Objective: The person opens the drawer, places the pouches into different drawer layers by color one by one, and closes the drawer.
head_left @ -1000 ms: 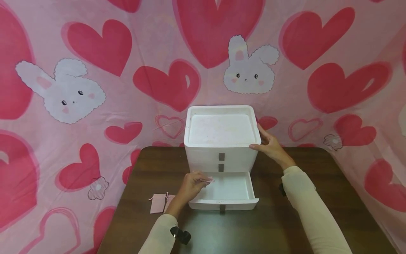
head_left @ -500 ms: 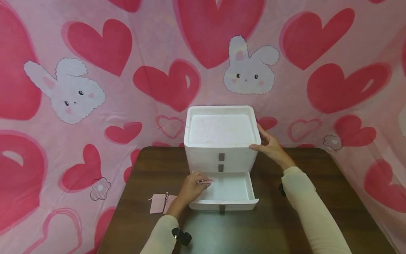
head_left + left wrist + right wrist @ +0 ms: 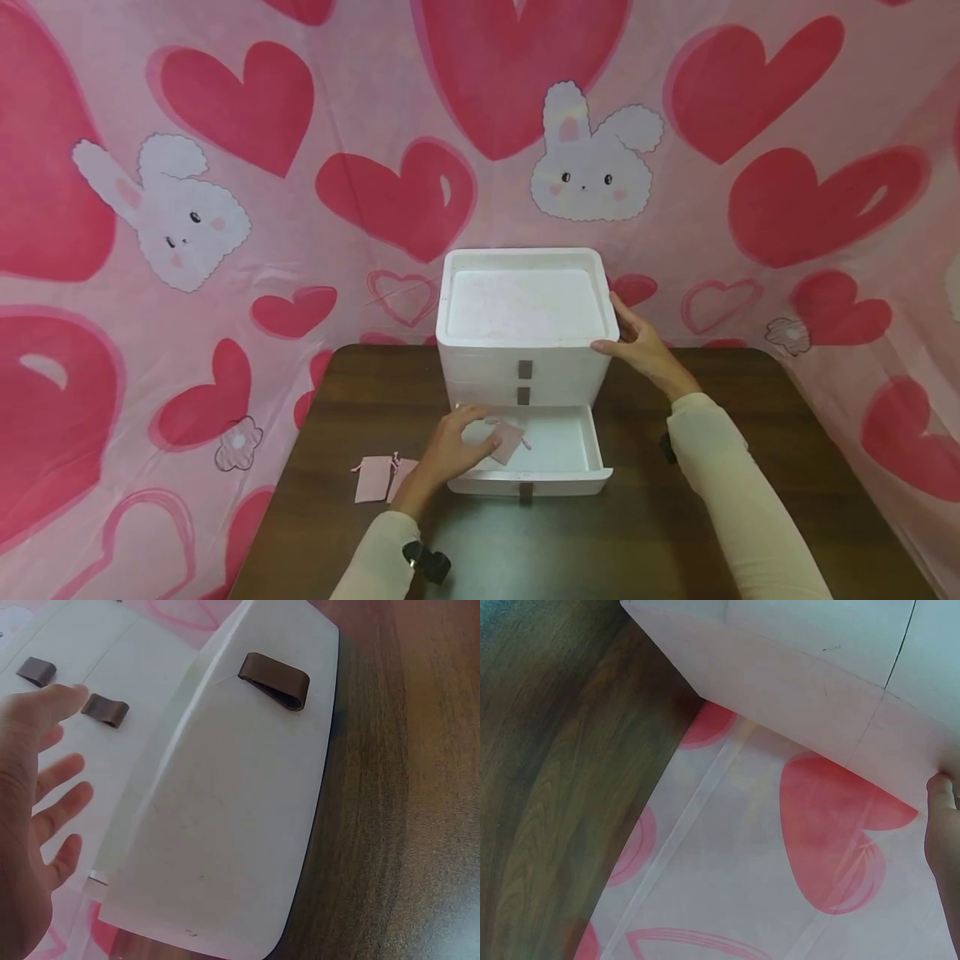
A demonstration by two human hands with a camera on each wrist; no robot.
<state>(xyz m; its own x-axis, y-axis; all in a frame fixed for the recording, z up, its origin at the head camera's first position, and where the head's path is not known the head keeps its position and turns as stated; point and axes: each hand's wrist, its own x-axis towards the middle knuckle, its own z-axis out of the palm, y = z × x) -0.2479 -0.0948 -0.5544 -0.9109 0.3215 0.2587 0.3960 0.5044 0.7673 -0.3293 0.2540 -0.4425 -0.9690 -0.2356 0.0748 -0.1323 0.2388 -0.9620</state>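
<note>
In the head view, a white drawer unit point(image 3: 522, 375) stands on the table with its bottom drawer point(image 3: 555, 442) pulled out. Inside that drawer lies a small pink drawstring pouch point(image 3: 510, 443), partly covered by my left hand point(image 3: 453, 442). The left hand is over the drawer's left side, thumb and fingers spread apart. In the left wrist view its fingers point(image 3: 64, 814) appear loosely extended and bare. My right hand point(image 3: 641, 346) rests against the unit's upper right side, thumb at the front corner. Only part of it shows in the right wrist view.
Two more pink pouches, one of them the left pouch point(image 3: 372, 479), lie on the dark wooden table point(image 3: 525, 550) left of the drawer. Brown tab pulls point(image 3: 525, 369) mark the drawer fronts. A pink cloth point(image 3: 375, 92) with hearts and rabbits hangs behind the table.
My left hand has let go of the pink drawstring pouch, which now lies flat in the drawer, and its fingers have spread. The right hand stays against the unit.
</note>
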